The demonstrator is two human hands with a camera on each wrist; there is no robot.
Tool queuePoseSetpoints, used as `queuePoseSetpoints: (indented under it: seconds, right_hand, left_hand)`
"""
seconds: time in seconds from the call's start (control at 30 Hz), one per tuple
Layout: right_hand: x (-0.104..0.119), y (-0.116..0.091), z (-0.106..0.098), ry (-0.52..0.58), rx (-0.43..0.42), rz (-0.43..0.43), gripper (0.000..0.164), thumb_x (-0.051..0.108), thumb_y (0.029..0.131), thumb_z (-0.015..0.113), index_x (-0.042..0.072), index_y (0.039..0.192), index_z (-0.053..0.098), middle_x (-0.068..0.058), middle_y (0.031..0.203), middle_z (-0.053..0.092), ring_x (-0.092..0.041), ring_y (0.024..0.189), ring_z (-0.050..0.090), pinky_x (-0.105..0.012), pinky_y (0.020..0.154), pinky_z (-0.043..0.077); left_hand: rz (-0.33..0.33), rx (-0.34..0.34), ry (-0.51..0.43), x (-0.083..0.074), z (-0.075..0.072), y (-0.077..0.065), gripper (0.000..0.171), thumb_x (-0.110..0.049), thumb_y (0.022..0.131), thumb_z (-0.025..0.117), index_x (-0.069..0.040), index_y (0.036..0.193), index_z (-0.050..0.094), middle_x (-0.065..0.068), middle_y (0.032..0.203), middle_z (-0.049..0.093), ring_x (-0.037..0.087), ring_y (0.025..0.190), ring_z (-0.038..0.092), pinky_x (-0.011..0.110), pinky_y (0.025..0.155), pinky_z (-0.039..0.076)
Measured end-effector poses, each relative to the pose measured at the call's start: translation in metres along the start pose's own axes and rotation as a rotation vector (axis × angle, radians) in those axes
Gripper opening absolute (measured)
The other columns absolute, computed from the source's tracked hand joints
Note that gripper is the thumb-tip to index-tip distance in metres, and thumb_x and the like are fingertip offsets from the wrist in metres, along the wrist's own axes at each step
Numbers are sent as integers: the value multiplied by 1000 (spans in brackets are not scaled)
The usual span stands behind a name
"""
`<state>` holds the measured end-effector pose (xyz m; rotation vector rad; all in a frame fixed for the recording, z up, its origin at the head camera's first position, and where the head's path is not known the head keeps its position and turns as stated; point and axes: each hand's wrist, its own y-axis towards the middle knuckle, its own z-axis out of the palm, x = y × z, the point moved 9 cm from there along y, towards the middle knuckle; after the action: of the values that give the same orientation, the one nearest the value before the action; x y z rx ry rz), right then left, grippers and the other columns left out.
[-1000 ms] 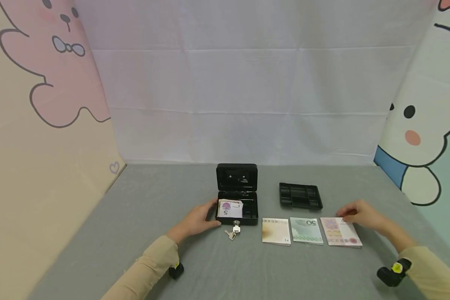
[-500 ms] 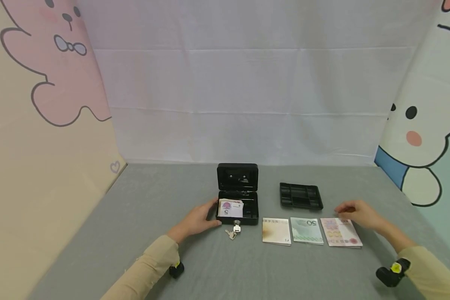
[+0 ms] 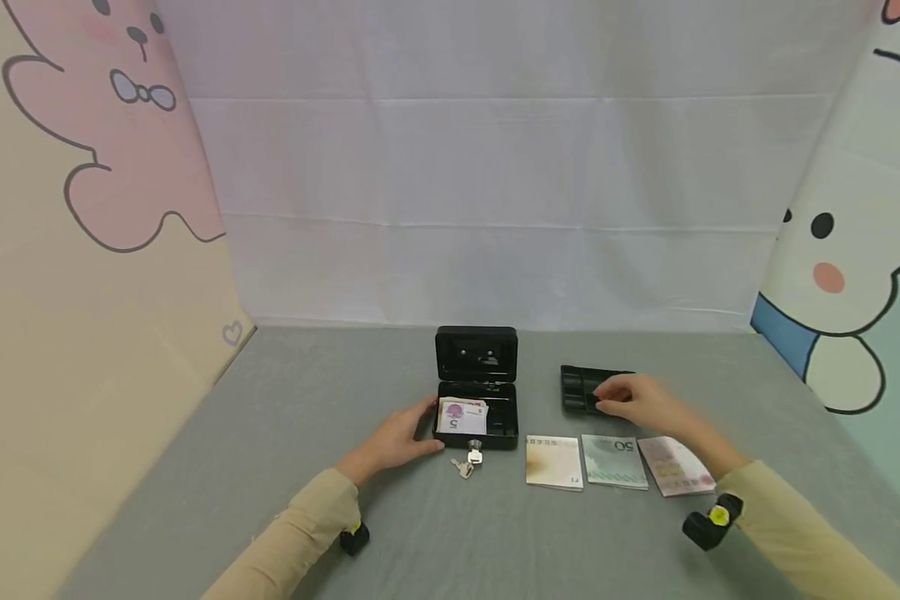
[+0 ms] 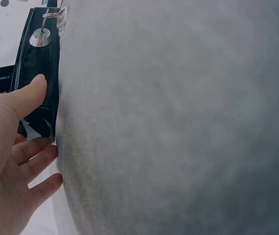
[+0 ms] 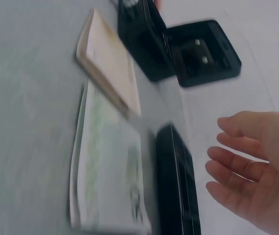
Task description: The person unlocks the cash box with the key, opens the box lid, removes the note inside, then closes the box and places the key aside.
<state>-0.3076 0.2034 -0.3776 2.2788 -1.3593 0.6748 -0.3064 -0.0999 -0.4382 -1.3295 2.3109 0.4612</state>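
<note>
The right hand (image 3: 641, 400) hovers over the near right part of the black tray (image 3: 581, 387), fingers loosely spread, holding nothing; the tray's long axis runs left-right, behind the notes (image 3: 615, 461); the left hand (image 3: 397, 437) rests flat against the cash box (image 3: 477, 392).

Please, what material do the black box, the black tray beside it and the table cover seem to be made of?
The black box looks like painted metal: thin, stiff walls with a glossy sheen and a silver lock on the front. The black tray, with moulded compartments and a duller surface, is probably plastic. The table cover seems to be grey fabric, perhaps felt: matt, slightly fuzzy, softly creased.
</note>
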Motion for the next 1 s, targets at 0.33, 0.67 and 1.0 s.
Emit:
queuePoseSetpoints:
  seconds: [0.33, 0.67, 1.0]
  right_hand:
    - [76, 59, 63, 57, 73, -180, 24, 11, 84, 63, -6, 102, 64, -8, 88, 66, -16, 77, 60, -24, 66, 51]
    - [93, 95, 113, 8, 80, -152, 22, 13, 80, 68, 1, 99, 68, -6, 92, 65, -15, 82, 59, -30, 72, 51]
    - [92, 103, 131, -90, 115, -139, 27, 14, 79, 70, -3, 100, 67, -8, 92, 64, -13, 79, 55, -32, 73, 50]
  left_hand:
    - [5, 0, 14, 1, 0, 0, 74, -27, 80, 69, 3, 137, 32, 19, 131, 47, 31, 119, 46, 43, 97, 39]
    - [5, 2, 3, 0, 0, -1, 74, -28, 81, 69, 2, 137, 32, 18, 132, 46, 30, 120, 46, 43, 97, 39]
    - [-7, 12, 11, 2, 2, 0, 76, -30, 81, 69, 1, 139, 31, 17, 135, 44, 28, 121, 44, 42, 97, 38]
